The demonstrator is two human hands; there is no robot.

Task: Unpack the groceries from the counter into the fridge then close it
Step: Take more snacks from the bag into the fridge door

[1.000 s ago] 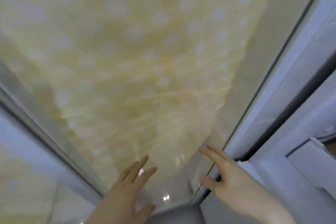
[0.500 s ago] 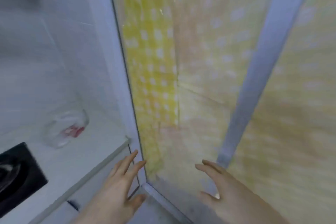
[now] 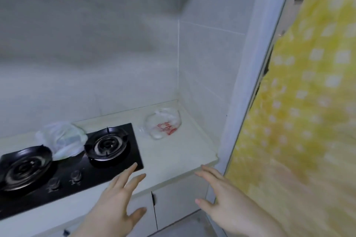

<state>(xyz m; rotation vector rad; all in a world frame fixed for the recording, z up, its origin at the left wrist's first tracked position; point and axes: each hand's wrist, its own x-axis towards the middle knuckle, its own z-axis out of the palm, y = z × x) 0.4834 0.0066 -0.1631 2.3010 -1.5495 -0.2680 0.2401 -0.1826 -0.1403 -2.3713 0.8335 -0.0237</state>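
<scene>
**Empty hands at the counter edge**

Nearest, the left hand [image 3: 113,204] and right hand [image 3: 229,204] hover with fingers spread, holding nothing. Beyond lies the counter [image 3: 173,152] with a stove [image 3: 63,161] at left. Farther right, a clear bag [image 3: 163,123] sits by the corner; another bag [image 3: 61,138] lies behind the burners.

Grey tiled walls [image 3: 208,59], black hob [image 3: 63,159], white cupboards [image 3: 179,198]

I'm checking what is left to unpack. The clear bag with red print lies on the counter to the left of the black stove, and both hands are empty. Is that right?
Not quite. The head view shows the clear bag with red print on the counter to the right of the black stove, near the wall corner. The rest holds: the left hand and the right hand are both empty.
</scene>
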